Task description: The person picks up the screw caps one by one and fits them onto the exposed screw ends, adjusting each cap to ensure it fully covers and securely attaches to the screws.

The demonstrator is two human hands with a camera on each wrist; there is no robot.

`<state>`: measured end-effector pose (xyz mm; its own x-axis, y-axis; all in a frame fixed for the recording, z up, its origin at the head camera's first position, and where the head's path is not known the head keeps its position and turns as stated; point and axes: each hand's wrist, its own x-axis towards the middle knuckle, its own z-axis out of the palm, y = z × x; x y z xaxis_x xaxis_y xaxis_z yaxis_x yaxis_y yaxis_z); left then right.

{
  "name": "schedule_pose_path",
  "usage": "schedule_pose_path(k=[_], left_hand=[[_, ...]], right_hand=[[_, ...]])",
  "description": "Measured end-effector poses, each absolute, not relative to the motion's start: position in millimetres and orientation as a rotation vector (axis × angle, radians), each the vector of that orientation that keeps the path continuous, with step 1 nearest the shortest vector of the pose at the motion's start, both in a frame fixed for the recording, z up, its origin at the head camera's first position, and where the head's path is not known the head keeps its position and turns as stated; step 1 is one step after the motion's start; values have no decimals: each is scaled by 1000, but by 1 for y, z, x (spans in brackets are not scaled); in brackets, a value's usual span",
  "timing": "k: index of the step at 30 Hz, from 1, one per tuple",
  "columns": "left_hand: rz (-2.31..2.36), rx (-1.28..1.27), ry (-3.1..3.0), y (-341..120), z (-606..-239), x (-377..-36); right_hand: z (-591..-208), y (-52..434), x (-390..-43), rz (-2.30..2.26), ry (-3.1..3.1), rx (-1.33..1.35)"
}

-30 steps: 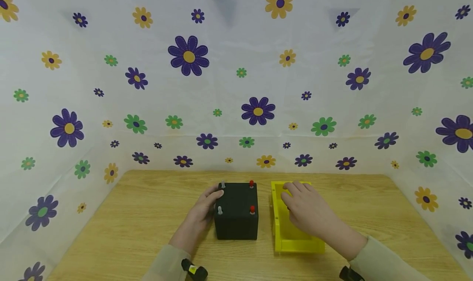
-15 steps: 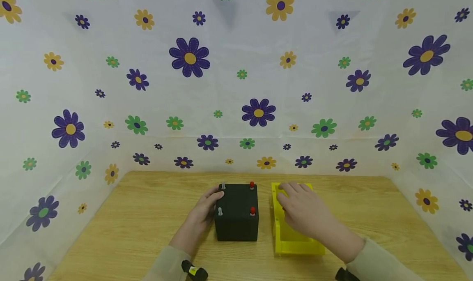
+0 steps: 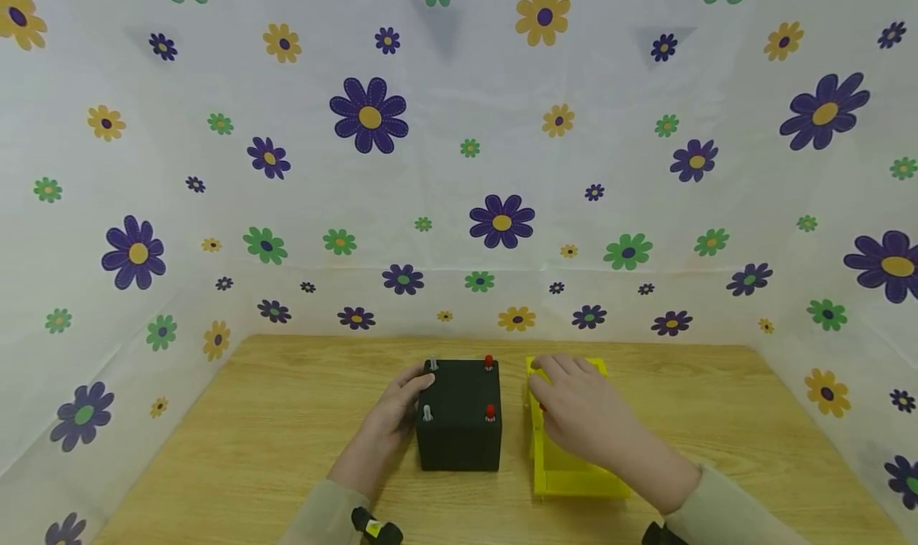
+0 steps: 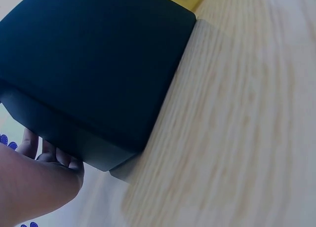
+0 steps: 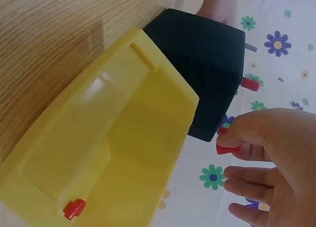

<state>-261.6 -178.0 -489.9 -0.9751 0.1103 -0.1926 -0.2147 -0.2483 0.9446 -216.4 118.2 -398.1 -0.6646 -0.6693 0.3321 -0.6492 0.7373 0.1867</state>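
Note:
A black box [image 3: 459, 413] stands on the table with metal toggle switches on its top corners. Red caps [image 3: 490, 411] cover the two switches on its right side, while the two metal levers [image 3: 427, 412] on the left are bare. My left hand [image 3: 390, 409] holds the box at its left side, thumb over the top edge, fingers against the side. Above the yellow bin [image 3: 584, 481], my right hand [image 3: 584, 405] pinches a red cap [image 5: 227, 149] between thumb and forefinger, the other fingers apart. Another red cap [image 5: 74, 208] lies inside the bin.
The bin stands just right of the box, with a narrow strip of wooden table [image 3: 287, 433] between them. A white flowered sheet [image 3: 459, 170] closes off the back and both sides. Black wrist cameras [image 3: 378, 527] sit at the sleeves.
My right hand has risen from inside the bin and shifted left toward the box, carrying the red cap. The left hand and the box stay in place.

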Motion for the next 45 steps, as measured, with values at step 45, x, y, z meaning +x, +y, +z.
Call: schedule_pose_path(k=[45], left_hand=[[2340,-75,1765,-179,-491,-262]], right_hand=[[-390,95,-214,-12,-2523,1038]])
